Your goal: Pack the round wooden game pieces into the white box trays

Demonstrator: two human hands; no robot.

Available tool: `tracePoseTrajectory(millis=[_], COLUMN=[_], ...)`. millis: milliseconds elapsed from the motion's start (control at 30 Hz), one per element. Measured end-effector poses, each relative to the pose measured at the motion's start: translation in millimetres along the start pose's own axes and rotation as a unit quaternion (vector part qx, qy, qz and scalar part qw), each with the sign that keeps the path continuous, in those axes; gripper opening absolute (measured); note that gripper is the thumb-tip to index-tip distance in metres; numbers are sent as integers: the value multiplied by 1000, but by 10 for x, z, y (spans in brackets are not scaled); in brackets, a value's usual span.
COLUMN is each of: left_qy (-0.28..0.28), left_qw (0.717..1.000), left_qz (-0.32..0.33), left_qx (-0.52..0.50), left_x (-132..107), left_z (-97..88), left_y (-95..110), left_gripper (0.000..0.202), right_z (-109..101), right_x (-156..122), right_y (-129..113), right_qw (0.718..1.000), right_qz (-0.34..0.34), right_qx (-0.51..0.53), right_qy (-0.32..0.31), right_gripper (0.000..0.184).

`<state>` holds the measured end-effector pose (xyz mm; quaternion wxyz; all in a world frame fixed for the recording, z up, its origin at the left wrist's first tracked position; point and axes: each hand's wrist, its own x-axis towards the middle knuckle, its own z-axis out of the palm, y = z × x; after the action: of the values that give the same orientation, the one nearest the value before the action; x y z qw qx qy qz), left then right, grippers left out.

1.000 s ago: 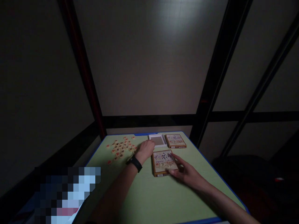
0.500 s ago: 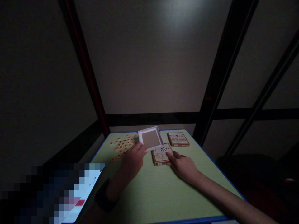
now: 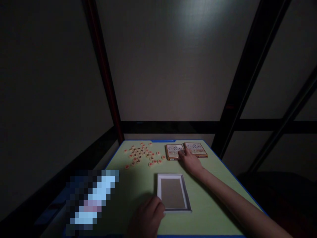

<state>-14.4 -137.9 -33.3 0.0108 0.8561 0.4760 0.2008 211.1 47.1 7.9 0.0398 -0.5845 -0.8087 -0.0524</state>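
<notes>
In the head view, a blue-edged green table (image 3: pixel 210 211) fills the lower middle, before dim wall panels (image 3: pixel 168 72). Round pieces (image 3: pixel 138 152) lie scattered left of centre. At bottom centre, the left hand (image 3: pixel 148 211) grasps the corner of a white tray (image 3: pixel 173 191), its brown bottom showing. Right of centre, the right hand (image 3: pixel 192 162) touches the left box (image 3: pixel 174 150), beside the right box (image 3: pixel 197 148); whether it grips cannot be told.

The site is a dim indoor room (exact type indeterminate). Dark-framed panels (image 3: pixel 170 82) stand behind a green tabletop (image 3: pixel 205 218).
</notes>
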Motion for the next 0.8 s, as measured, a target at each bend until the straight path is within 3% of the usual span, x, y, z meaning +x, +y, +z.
tracePoseTrajectory(millis=[167,333,433,600,800], left_qy=[-20,-81,-101,-80,-47], left_qw=[1000,994,992,991,994], left_qz=[-20,-55,-57,-75,-95], left_qx=[-6,-38,-58,-74,-31], left_x=[38,112,176,295,568], left_z=[91,59,-56,-263,-374], left_y=[-5,10,46,28,-267], left_gripper=[23,20,11,14,20], right_z=[26,63,106,82,37], right_x=[38,15,24,17,-63], right_y=[88,358,477,532,561], right_qw=[999,988,990,993,994], right_qz=[4,87,117,116,104], right_qx=[2,-27,-14,23,27], right_qy=[41,122,78,11,1], right_gripper=[41,49,52,52,50])
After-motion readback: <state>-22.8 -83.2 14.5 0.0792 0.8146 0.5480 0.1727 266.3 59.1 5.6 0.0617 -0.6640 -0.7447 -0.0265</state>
